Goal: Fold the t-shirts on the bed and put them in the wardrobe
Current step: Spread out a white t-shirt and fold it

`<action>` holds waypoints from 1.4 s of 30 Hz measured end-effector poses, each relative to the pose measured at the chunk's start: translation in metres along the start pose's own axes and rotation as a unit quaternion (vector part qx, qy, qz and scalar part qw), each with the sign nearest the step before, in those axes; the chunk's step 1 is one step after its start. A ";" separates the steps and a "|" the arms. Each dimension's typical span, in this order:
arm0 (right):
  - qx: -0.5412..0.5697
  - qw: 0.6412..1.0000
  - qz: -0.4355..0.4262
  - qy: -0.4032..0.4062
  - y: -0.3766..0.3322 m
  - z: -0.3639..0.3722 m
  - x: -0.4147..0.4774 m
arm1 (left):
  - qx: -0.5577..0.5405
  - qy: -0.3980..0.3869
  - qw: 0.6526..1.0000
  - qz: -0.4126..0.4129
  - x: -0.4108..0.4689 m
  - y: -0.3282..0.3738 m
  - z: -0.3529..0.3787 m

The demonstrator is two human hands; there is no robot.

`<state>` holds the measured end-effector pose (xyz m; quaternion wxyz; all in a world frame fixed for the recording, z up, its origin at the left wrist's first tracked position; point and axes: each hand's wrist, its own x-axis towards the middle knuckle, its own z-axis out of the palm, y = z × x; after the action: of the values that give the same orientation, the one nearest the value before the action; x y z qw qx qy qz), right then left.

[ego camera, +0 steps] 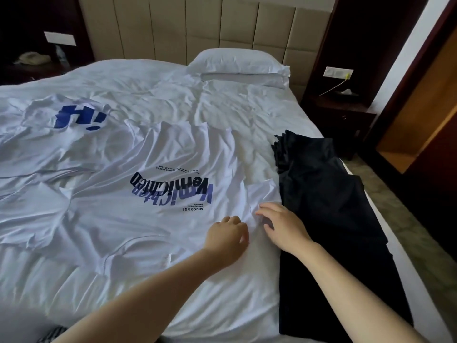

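Observation:
A white t-shirt with black and blue lettering lies spread and wrinkled in the middle of the bed. My left hand rests curled on its near right part, fingers bent into the cloth. My right hand lies just beside it, fingers spread on the shirt's sleeve edge. Whether either hand pinches the fabric is unclear. A second white t-shirt with a blue "Hi" print lies crumpled at the far left. A dark garment stretches along the bed's right side.
A white pillow lies at the padded headboard. Dark nightstands stand on both sides, the left one with a telephone. An open wooden compartment shows at the right, past a strip of carpet.

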<state>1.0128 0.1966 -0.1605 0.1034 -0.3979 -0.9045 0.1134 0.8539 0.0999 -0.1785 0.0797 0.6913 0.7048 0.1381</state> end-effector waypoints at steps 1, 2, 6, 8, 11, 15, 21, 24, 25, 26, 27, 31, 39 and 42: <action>-0.005 1.000 -0.004 -0.006 -0.002 0.001 0.002 | -0.030 0.001 0.999 -0.017 0.000 -0.003 -0.001; -0.007 1.000 -0.005 -0.009 -0.003 0.002 0.005 | -0.072 0.002 0.996 -0.043 0.000 -0.005 -0.004; 0.007 1.000 -0.005 0.008 -0.007 0.010 0.015 | -0.222 0.051 0.960 -0.162 0.002 -0.027 -0.010; 0.010 1.000 0.004 0.021 -0.008 0.014 0.020 | -0.266 0.083 0.939 -0.203 0.005 -0.041 -0.012; 0.013 0.999 0.022 0.024 -0.013 0.017 0.026 | -0.289 0.109 0.917 -0.254 0.007 -0.059 -0.014; 0.016 0.999 0.025 0.016 -0.021 0.019 0.032 | -0.256 0.091 0.924 -0.271 0.006 -0.075 -0.012; 0.017 0.999 0.034 0.010 -0.024 0.021 0.034 | -0.197 0.090 0.961 -0.174 0.008 -0.065 -0.014; 0.015 0.999 0.029 0.002 -0.023 0.019 0.032 | -0.139 0.108 0.979 -0.102 0.015 -0.055 -0.015; 0.013 1.000 0.027 0.000 -0.022 0.019 0.031 | -0.117 0.108 0.984 -0.080 0.017 -0.051 -0.014; 0.013 1.000 0.025 -0.001 -0.022 0.018 0.031 | -0.095 0.104 0.988 -0.063 0.020 -0.048 -0.014; 0.015 1.000 0.024 -0.003 -0.023 0.018 0.030 | -0.069 0.096 0.992 -0.050 0.022 -0.045 -0.013; -0.005 1.000 0.025 -0.017 -0.021 0.012 0.028 | -0.033 0.104 0.993 -0.040 0.028 -0.039 -0.014; -0.066 0.995 0.066 0.043 -0.024 0.003 0.036 | -0.272 0.167 0.923 -0.214 0.025 -0.055 -0.037; -0.063 0.992 0.088 0.064 -0.030 0.004 0.041 | -0.274 0.159 0.920 -0.229 0.022 -0.066 -0.040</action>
<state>0.9638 0.2065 -0.1520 0.1253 -0.4883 -0.8628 0.0389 0.7782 0.1178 -0.1584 0.1821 0.4309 0.7819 0.4120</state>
